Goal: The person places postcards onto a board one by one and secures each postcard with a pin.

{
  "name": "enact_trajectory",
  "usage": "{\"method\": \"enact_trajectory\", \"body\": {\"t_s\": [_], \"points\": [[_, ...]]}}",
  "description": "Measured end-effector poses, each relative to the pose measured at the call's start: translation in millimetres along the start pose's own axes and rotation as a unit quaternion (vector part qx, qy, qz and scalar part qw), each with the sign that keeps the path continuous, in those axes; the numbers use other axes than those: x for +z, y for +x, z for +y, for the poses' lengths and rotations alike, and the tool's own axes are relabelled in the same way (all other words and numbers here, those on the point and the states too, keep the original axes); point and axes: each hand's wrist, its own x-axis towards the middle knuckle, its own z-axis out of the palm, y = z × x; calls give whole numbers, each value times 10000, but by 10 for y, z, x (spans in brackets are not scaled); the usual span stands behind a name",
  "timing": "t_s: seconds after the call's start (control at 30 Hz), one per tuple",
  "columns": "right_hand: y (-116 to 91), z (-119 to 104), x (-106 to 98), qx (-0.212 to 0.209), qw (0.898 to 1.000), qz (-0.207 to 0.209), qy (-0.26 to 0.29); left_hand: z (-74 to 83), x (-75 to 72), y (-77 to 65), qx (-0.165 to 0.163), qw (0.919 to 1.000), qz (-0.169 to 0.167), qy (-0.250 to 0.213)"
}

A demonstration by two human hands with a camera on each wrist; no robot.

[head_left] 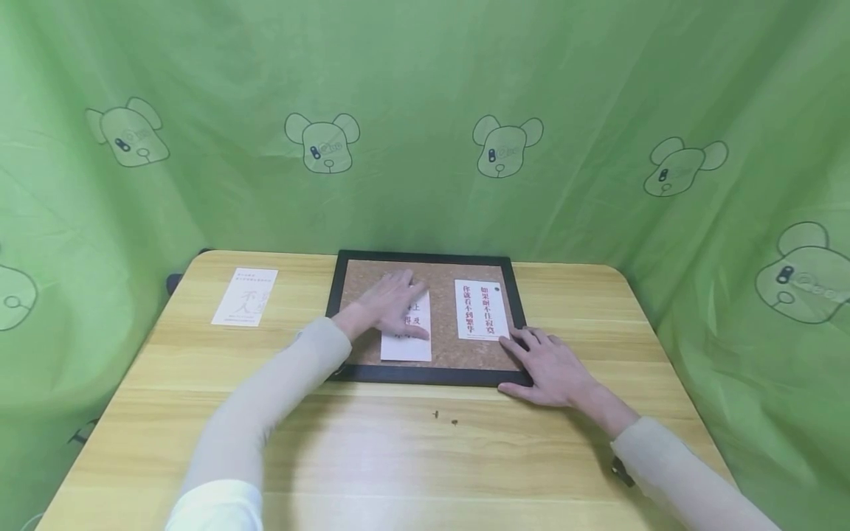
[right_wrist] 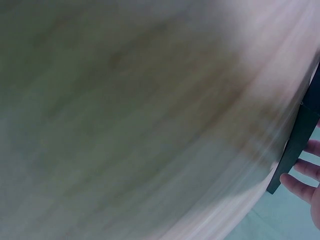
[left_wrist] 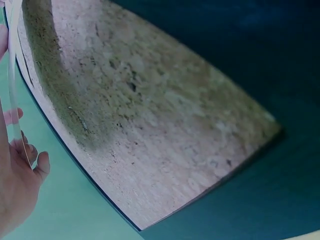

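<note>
A cork board (head_left: 445, 354) in a black frame (head_left: 425, 375) lies toward the back of the table. My left hand (head_left: 393, 306) spreads over a white card (head_left: 406, 350) with red characters, its fingertips at the card's top edge. The hand hides much of this card. To the right, another white card (head_left: 481, 328) with red characters bears a dark pin (head_left: 496, 289) at its top right corner. My right hand (head_left: 551, 370) rests at the frame's lower right corner, fingers extended; the right wrist view shows the fingers (right_wrist: 297, 187) against the dark frame edge.
A pale printed card (head_left: 244, 297) lies on the table (head_left: 398, 472), left of the board. Two small dark pins (head_left: 454, 422) lie in front of the board. A green curtain (head_left: 412, 206) with bear-head drawings stands behind the table and along both sides.
</note>
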Motion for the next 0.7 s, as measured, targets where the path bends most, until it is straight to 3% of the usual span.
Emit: {"method": "enact_trajectory", "body": {"t_s": [0.37, 0.7], "points": [[-5, -7, -15, -8, 10000, -14, -39, -2, 27, 13, -19, 9999, -124, 60], [-9, -3, -6, -28, 10000, 51, -13, -24, 70, 49, 123, 9987, 4, 488]]}}
